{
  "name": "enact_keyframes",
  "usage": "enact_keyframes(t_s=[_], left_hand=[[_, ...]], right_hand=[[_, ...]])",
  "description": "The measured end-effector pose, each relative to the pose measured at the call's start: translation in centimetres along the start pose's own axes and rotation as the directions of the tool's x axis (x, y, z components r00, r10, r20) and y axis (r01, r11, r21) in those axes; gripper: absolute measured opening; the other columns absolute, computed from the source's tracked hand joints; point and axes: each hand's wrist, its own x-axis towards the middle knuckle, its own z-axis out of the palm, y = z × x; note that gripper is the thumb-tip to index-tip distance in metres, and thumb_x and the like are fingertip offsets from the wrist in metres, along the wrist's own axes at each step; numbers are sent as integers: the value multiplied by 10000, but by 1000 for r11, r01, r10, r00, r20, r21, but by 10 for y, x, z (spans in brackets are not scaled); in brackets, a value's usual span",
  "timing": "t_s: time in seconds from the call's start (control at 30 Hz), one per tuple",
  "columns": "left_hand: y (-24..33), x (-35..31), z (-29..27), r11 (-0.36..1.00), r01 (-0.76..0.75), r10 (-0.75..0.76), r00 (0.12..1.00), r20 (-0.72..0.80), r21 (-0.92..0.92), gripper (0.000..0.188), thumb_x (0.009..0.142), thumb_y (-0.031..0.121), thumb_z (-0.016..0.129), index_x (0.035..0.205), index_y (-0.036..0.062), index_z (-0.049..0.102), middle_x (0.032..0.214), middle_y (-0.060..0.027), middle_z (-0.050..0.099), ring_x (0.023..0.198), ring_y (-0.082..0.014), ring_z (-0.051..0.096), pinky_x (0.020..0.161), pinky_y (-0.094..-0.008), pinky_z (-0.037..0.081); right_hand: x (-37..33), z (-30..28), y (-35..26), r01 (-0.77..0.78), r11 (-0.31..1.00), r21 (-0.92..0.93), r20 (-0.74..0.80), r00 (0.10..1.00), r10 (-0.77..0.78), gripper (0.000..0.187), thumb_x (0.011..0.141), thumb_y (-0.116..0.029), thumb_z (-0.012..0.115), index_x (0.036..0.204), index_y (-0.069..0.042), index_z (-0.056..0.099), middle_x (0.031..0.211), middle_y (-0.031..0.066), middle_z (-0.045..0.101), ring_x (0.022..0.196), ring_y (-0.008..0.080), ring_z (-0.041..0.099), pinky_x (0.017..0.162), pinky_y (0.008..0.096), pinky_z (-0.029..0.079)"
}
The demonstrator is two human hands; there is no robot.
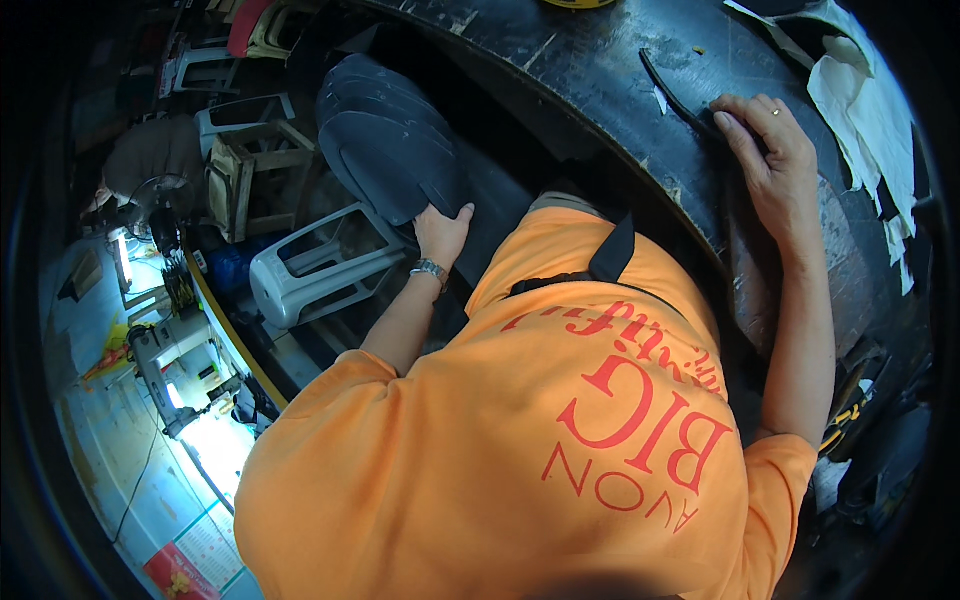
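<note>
My left hand (441,238), a metal watch on its wrist, is closed on the near end of a stack of dark grey rounded flat pieces (385,135). The pieces overlap and hang low on the left, beside the dark worktable (590,70); their material is hard to tell. On the right, my right hand (775,160) is over the tabletop with its fingers curled and a ring on one finger. A thin black curved strip (668,84) runs from under its thumb and fingertips toward the far side of the table.
Crumpled white sheets (850,100) lie at the table's right. Left of me stand a grey plastic stool (320,262) and a wooden stool (255,185). A lit sewing machine (175,360) sits on a pale table farther left. Yellow-handled pliers (845,420) are low on the right.
</note>
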Motion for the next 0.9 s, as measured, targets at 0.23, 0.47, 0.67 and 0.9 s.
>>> enact_keyframes(t_s=[0.23, 0.47, 0.67, 0.9], left_hand=[[-22, -8, 14, 960, -30, -6, 992, -128, -277, 771, 789, 338, 822, 1339, -96, 501, 1383, -302, 495, 1290, -441, 465, 1121, -462, 351], [-43, -17, 26, 882, -68, -66, 962, -264, -467, 753, 778, 338, 858, 1299, -88, 520, 1275, -235, 581, 1193, -376, 554, 1050, -422, 415], [-40, -13, 17, 911, -100, -4, 968, -251, -400, 718, 762, 358, 864, 1242, -89, 569, 1226, -250, 614, 1152, -392, 588, 1021, -435, 439], [-17, 3, -20, 974, 46, -26, 996, 90, -224, 626, 783, 397, 826, 1136, -87, 647, 1137, -274, 693, 1075, -379, 666, 947, -413, 494]], right_hand=[[0, 0, 1, 0, 1000, 26, 1, 1000, 0, 148, 926, -143, 696, 1041, -56, 725, 909, 93, 680, 850, 248, 637, 771, 328, 501], [0, 0, 0, -10, 999, 37, 6, 1000, 10, 152, 924, -137, 697, 1046, -51, 725, 907, 84, 678, 849, 244, 634, 771, 324, 498], [1, 2, 0, 9, 999, 34, -6, 1000, -9, 147, 927, -129, 694, 1047, -50, 725, 912, 83, 680, 847, 242, 632, 778, 317, 497], [0, 2, 1, -6, 998, 63, -14, 1000, 7, 136, 929, -121, 690, 1041, -49, 717, 909, 85, 675, 842, 238, 627, 774, 313, 495]])
